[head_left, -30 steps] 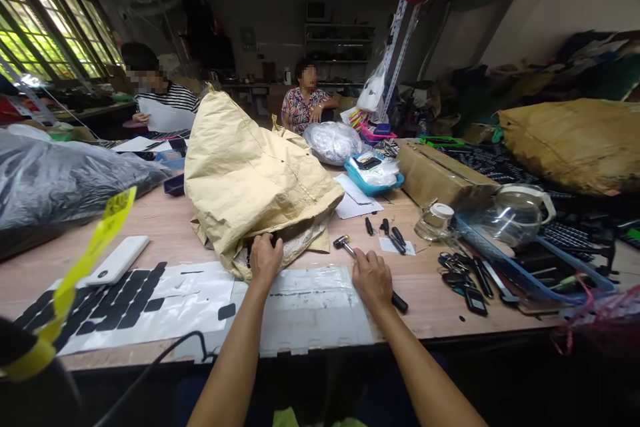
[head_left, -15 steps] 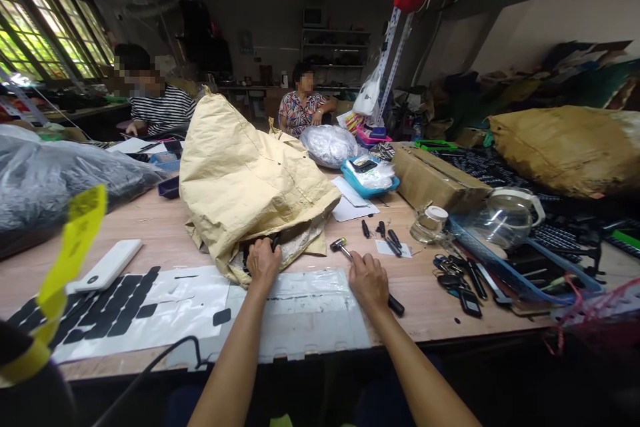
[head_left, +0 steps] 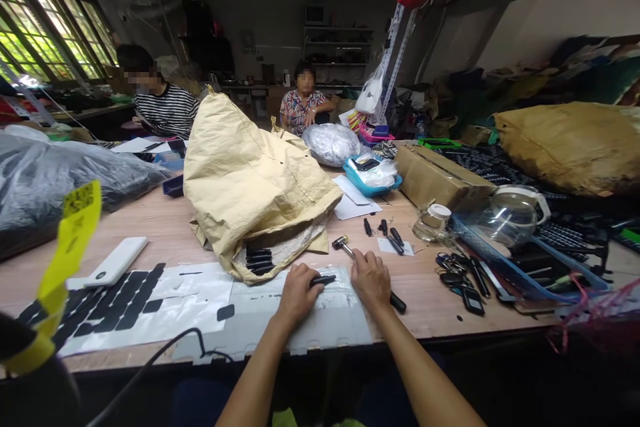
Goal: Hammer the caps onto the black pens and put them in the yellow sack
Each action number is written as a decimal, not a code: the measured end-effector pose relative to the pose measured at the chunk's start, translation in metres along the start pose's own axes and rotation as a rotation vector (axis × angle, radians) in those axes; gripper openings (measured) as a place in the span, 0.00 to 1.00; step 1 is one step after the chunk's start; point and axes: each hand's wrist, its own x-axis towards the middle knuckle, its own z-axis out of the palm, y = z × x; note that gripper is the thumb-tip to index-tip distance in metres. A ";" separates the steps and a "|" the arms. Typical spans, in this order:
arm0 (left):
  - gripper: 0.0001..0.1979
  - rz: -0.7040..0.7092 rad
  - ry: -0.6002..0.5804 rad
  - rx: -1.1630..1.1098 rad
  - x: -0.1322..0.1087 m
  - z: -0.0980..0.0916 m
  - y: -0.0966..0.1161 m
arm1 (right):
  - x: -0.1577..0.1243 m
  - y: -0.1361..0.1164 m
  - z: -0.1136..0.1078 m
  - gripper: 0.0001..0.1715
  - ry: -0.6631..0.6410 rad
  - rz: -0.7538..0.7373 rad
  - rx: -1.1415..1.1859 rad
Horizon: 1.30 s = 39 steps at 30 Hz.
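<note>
left hand [head_left: 297,292] is closed on a slim black strip [head_left: 324,278], which projects from the fingers toward 3 o'clock, over the white mat [head_left: 320,323]. right hand [head_left: 370,278], at 3 o'clock of the strip, curls over the hammer [head_left: 341,243] handle. the hammer head lies at 11 o'clock of this hand.

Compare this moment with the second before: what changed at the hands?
The left hand left the mouth of the yellow sack and drew back toward the right hand, now pinching a slim black strip over the clear plastic sheet. The right hand stayed on the small hammer; the sack did not move.
</note>
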 end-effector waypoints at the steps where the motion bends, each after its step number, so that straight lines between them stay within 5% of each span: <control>1: 0.07 -0.006 0.011 -0.020 0.000 0.001 -0.002 | 0.000 0.000 0.000 0.18 0.001 -0.002 0.001; 39: 0.10 -0.090 0.088 -0.145 0.001 0.007 -0.007 | -0.001 0.001 0.000 0.18 0.014 -0.007 0.002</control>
